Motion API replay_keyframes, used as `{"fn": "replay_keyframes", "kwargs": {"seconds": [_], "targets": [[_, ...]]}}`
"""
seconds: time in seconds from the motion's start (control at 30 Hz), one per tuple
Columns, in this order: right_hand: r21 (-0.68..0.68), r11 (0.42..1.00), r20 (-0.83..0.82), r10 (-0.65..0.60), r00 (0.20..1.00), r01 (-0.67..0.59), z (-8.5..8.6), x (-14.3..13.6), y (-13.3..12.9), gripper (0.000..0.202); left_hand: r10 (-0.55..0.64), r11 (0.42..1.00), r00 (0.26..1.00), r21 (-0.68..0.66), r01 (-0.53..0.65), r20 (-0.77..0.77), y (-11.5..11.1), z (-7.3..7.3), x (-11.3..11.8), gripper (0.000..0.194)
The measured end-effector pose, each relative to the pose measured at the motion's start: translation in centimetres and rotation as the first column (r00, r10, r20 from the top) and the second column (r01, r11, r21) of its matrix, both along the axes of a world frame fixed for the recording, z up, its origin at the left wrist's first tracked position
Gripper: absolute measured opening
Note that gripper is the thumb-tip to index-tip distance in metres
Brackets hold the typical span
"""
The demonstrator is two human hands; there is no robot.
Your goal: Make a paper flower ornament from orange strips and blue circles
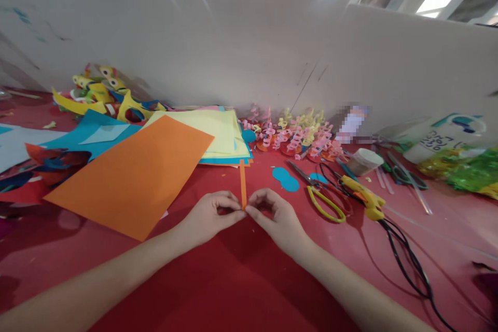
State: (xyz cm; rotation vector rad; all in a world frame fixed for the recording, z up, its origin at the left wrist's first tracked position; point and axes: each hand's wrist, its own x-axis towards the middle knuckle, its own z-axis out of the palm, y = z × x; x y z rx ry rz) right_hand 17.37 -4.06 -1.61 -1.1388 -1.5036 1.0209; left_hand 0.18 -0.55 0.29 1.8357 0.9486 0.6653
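Strip (243, 183): slim, straight orange paper | left hand (212, 216), right hand (279, 216): both pinched on its near end

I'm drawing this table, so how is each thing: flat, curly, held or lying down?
Orange strip: held, nearly straight
Left hand: pinching strip's near end
Right hand: pinching there too
Orange sheet: flat, partly atop other paper
Scissors: lying unheld
Glue gun: lying unheld
Pink paper spirals: curled
Blue circles: lying flat

The bare left forearm (112, 275) slants in from the lower left, the bare right forearm (346, 280) from the lower right. Between them the left hand (208, 218) and right hand (284, 220) nearly meet, fingers (224, 196) bent, thumbs (231, 219) pinched in against them and tips close together.
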Motion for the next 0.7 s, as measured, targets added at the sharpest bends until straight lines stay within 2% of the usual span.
{"fn": "replay_keyframes", "kwargs": {"seconds": [0.13,0.23,0.47,0.57,0.7], "targets": [[0.234,0.972,0.203,-0.029,0.979,-0.02,0.31,0.4,-0.12,0.004,-0.022,0.996,1.0,0.083,0.024,-0.018,0.01,0.17,-0.05,0.013],[0.316,0.946,0.288,-0.023,0.957,-0.072,0.44,0.54,-0.09,0.011,-0.026,0.98,0.998,0.194,0.038,-0.065,-0.16,0.2,-0.15,0.011],[0.298,0.953,0.309,-0.047,0.95,-0.051,0.57,0.61,0.05,0.01,-0.069,0.878,0.974,0.451,0.162,-0.215,-0.02,0.0,-0.49,0.013],[0.289,0.956,0.326,-0.054,0.944,-0.046,0.93,0.69,0.07,0.011,-0.068,0.863,0.967,0.471,0.181,-0.246,0.13,0.15,-0.58,0.015],[0.23,0.972,0.285,-0.012,0.958,-0.056,0.92,0.73,0.13,0.01,-0.09,0.882,0.967,0.431,0.189,-0.238,0.17,0.5,-0.64,0.015]]}}
